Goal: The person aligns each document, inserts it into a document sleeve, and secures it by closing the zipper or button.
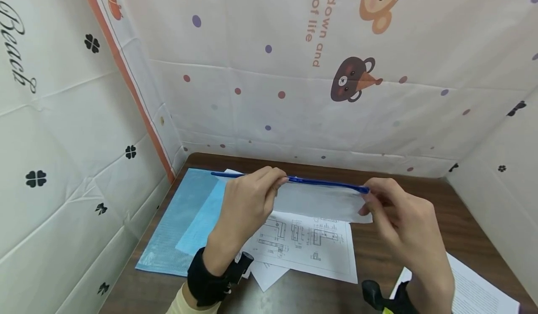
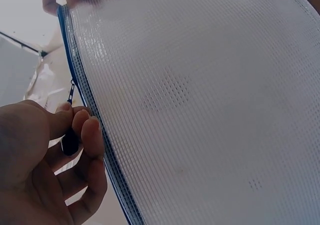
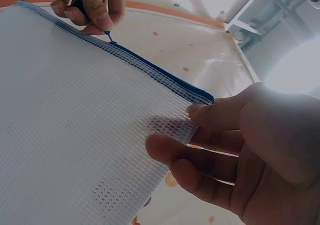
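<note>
A translucent mesh zip pouch [image 1: 323, 202] with a blue zipper along its top edge hangs between the two hands, over the papers. My left hand [image 1: 248, 202] pinches the zipper pull [image 2: 71, 91], partway along the zipper. At the pouch's right end, my right hand [image 1: 403, 220] grips the top corner between thumb and fingers. The right wrist view shows the blue zipper [image 3: 165, 74] running from the pull to that corner, with the mesh face [image 3: 75, 110] below it.
A blue mesh pouch [image 1: 164, 239] lies at the table's left, under a light blue sheet [image 1: 197, 232]. Sheets with technical drawings [image 1: 311, 258] lie beneath the held pouch. Printed pages [image 1: 479, 286] sit at the right front. Patterned fabric [image 1: 260, 108] walls the table's back and sides.
</note>
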Demonstrator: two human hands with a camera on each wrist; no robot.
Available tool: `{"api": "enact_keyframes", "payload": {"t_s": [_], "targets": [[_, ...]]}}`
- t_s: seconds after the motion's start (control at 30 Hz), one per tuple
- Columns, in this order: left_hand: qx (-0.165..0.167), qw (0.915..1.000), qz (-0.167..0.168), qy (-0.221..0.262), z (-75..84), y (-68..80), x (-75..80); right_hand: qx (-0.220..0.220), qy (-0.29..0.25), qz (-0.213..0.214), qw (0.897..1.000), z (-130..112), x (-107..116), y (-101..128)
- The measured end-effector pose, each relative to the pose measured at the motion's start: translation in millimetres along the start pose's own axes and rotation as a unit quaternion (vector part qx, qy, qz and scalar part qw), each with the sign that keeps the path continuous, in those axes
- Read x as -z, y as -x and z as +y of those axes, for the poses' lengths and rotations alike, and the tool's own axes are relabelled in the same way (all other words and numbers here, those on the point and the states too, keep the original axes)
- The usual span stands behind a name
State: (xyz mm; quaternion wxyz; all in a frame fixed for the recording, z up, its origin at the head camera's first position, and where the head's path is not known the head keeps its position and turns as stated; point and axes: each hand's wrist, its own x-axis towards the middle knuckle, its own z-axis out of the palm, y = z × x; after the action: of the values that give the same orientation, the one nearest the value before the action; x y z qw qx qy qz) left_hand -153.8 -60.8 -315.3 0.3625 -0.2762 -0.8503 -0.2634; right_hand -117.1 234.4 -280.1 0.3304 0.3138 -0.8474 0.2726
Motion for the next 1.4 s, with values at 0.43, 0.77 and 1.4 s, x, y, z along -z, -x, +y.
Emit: {"api": "enact_keyframes", "payload": {"t_s": [0.43, 0.77, 1.4], "targets": [[0.009, 0.9999, 0.015, -0.003, -4.0, -1.1, 0.6, -0.039, -0.007, 0.002, 0.999, 2.0, 7.6, 3.4], [0.012, 0.9988, 0.047, 0.002, -5.9, -0.6, 2.9, -0.036, -0.019, 0.006, 0.999, 2.0, 7.0, 4.9], [0.054, 0.9938, 0.095, 0.019, -6.0, -1.1, 4.6, -0.035, -0.014, -0.001, 0.999, 5.3, 5.9, 6.2]]}}
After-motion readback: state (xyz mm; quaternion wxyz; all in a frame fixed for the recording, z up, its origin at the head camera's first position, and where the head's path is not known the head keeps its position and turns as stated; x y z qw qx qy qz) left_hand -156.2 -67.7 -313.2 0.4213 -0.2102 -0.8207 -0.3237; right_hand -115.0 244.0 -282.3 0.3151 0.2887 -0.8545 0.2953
